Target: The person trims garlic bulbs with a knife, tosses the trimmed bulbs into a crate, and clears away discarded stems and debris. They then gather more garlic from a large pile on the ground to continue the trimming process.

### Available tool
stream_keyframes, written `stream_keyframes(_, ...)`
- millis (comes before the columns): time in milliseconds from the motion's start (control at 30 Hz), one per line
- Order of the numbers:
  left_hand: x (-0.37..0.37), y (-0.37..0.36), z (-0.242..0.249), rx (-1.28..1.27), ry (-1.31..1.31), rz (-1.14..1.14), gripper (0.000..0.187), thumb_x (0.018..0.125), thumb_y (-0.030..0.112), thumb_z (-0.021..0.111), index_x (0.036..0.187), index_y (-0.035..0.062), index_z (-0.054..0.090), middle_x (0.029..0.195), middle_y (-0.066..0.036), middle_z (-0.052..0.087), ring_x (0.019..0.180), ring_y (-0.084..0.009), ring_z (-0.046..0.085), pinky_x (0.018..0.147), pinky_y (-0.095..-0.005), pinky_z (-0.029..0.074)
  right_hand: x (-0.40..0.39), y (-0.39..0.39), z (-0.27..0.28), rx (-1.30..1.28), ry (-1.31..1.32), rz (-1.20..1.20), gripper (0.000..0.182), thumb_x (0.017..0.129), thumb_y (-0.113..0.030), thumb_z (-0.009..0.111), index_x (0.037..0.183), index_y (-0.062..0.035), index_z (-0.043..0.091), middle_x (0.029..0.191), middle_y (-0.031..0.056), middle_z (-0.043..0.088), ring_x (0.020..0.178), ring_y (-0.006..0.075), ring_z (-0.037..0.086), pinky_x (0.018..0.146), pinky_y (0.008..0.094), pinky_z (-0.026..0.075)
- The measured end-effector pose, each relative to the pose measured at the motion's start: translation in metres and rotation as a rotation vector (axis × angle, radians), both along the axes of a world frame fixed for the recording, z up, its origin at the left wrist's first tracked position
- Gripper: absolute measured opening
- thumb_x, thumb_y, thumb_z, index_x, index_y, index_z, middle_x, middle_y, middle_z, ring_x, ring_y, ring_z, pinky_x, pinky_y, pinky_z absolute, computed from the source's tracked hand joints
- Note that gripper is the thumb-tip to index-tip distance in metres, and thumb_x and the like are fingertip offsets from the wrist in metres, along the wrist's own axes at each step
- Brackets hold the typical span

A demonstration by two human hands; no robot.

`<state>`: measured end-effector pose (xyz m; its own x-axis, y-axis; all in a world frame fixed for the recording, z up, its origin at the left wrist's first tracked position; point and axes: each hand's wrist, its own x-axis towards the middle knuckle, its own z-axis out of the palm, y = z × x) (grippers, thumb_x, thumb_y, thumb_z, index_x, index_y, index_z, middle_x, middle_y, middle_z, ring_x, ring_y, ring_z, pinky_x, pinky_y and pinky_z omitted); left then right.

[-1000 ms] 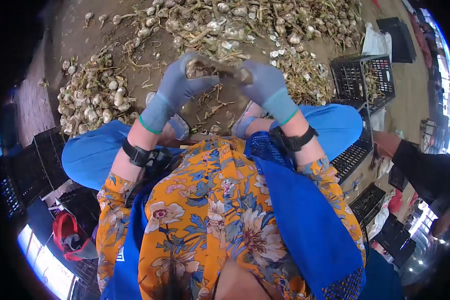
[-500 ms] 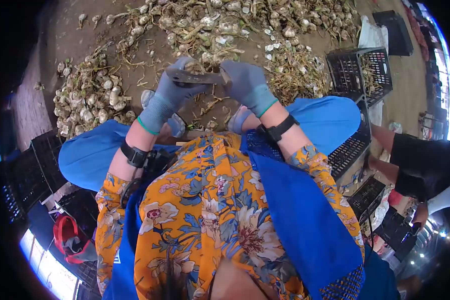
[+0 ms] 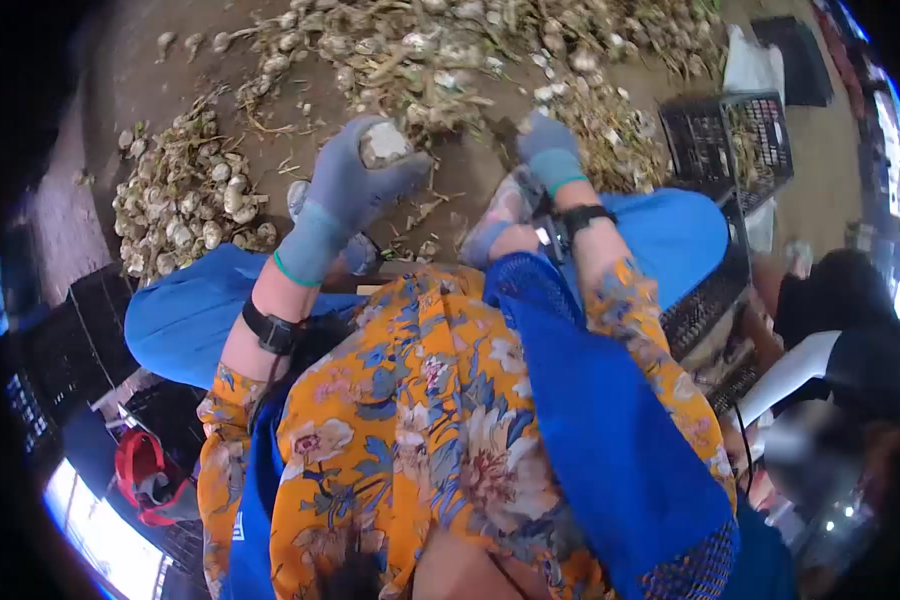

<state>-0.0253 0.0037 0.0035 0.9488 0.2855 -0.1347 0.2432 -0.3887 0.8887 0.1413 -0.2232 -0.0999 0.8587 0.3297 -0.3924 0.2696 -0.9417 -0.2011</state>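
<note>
My left hand, in a grey-blue knitted glove, is wrapped round a garlic bulb whose pale face points up. To the right, my gloved right hand is closed beside the trimmings, with a small beige bit at its fingertips; I cannot tell what it grips, as it is blurred. Ahead of both hands spreads a large heap of garlic with dry stalks. On the left is a pile of garlic bulbs, and by my right hand lies a pile of garlic trimmings.
Black plastic crates stand at the right, and more dark crates are at the left. A red and grey bag lies lower left. Another person is close on the right. My blue-trousered knees flank the work area.
My hands have parted; the right has moved right, towards the trimmings. The flat metal blade that spanned between them no longer shows, and the bulb in my left hand now does. The person at right has shifted.
</note>
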Motion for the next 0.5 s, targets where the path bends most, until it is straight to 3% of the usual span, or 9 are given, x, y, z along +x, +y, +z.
stream_keyframes(67,0.003,0.054,-0.06,-0.009,0.132,0.182,0.039,0.078,0.031,0.075,0.103,0.0041,0.064,0.09,-0.009,0.067,0.078,-0.0157,0.062,0.07,-0.0308,0.05,0.007,0.022,0.027,0.093,-0.115,0.04,0.033,0.082,-0.032,0.058,0.104,-0.0083,0.061,0.096,0.0182,0.067,0.089,0.0373,0.064,0.078,0.0457,0.051)
stream_keyframes(100,0.007,0.071,-0.027,-0.022,0.215,0.22,0.036,0.08,0.032,0.071,0.102,0.0037,0.065,0.087,-0.008,0.067,0.076,-0.0171,0.062,0.068,-0.0299,0.05,0.001,0.022,0.041,0.17,-0.211,0.027,0.034,0.081,-0.035,0.06,0.103,-0.0093,0.062,0.097,0.0176,0.067,0.089,0.0371,0.064,0.078,0.0455,0.051)
stream_keyframes(133,-0.007,0.118,-0.064,-0.173,-0.081,0.416,0.033,0.081,0.026,0.071,0.105,0.0038,0.065,0.094,-0.01,0.067,0.082,-0.0189,0.062,0.07,-0.0292,0.05,0.002,0.027,0.051,0.204,-0.201,0.043,0.035,0.079,-0.038,0.062,0.103,-0.0119,0.062,0.096,0.0157,0.068,0.089,0.0364,0.064,0.077,0.045,0.052)
stream_keyframes(233,-0.067,0.257,-0.132,0.741,-0.106,0.697,0.024,0.08,0.014,0.068,0.101,0.0031,0.064,0.092,-0.008,0.061,0.079,-0.0169,0.058,0.069,-0.0292,0.049,0.0,0.02,0.068,0.289,-0.236,0.072,0.033,0.08,-0.039,0.062,0.102,-0.0137,0.061,0.093,0.0146,0.068,0.087,0.0357,0.064,0.075,0.0449,0.052)
stream_keyframes(267,-0.062,0.25,-0.136,0.738,-0.099,0.695,0.024,0.08,0.014,0.068,0.101,0.0031,0.064,0.092,-0.008,0.061,0.079,-0.0169,0.058,0.069,-0.0292,0.049,0.0,0.014,0.072,0.36,-0.18,0.083,0.032,0.082,-0.038,0.061,0.103,-0.0147,0.061,0.092,0.0144,0.068,0.086,0.035,0.065,0.076,0.0449,0.052)
stream_keyframes(400,0.006,0.153,-0.137,-0.067,-0.024,0.352,0.025,0.082,0.018,0.066,0.102,0.0025,0.066,0.101,-0.011,0.065,0.087,-0.0236,0.064,0.073,-0.0307,0.05,-0.002,-0.004,0.066,0.309,-0.153,0.056,0.028,0.083,-0.038,0.06,0.097,-0.0153,0.063,0.087,0.0149,0.067,0.082,0.0367,0.064,0.073,0.0445,0.052)
stream_keyframes(433,0.029,0.133,-0.19,-0.483,-0.206,0.142,0.025,0.082,0.022,0.065,0.099,0.0035,0.069,0.105,-0.01,0.066,0.096,-0.0237,0.063,0.076,-0.0302,0.05,-0.001,-0.005,0.062,0.304,-0.149,0.049,0.028,0.083,-0.038,0.06,0.097,-0.0153,0.063,0.087,0.0149,0.067,0.082,0.0367,0.064,0.073,0.0445,0.052)
stream_keyframes(467,0.058,0.105,-0.233,-0.136,0.133,0.229,0.028,0.083,0.024,0.065,0.105,0.0058,0.066,0.104,-0.01,0.066,0.09,-0.0205,0.064,0.076,-0.0317,0.051,0.001,-0.005,0.056,0.367,-0.144,0.023,0.027,0.083,-0.038,0.06,0.097,-0.0153,0.063,0.086,0.0151,0.067,0.082,0.037,0.064,0.073,0.0448,0.052)
stream_keyframes(500,0.075,0.065,-0.221,-0.132,0.202,0.096,0.028,0.082,0.023,0.064,0.105,0.007,0.065,0.111,-0.012,0.063,0.094,-0.0248,0.063,0.08,-0.0364,0.051,0.001,-0.005,0.05,0.428,-0.137,-0.005,0.027,0.082,-0.039,0.06,0.096,-0.0153,0.063,0.085,0.0154,0.067,0.082,0.0373,0.064,0.073,0.0451,0.051)
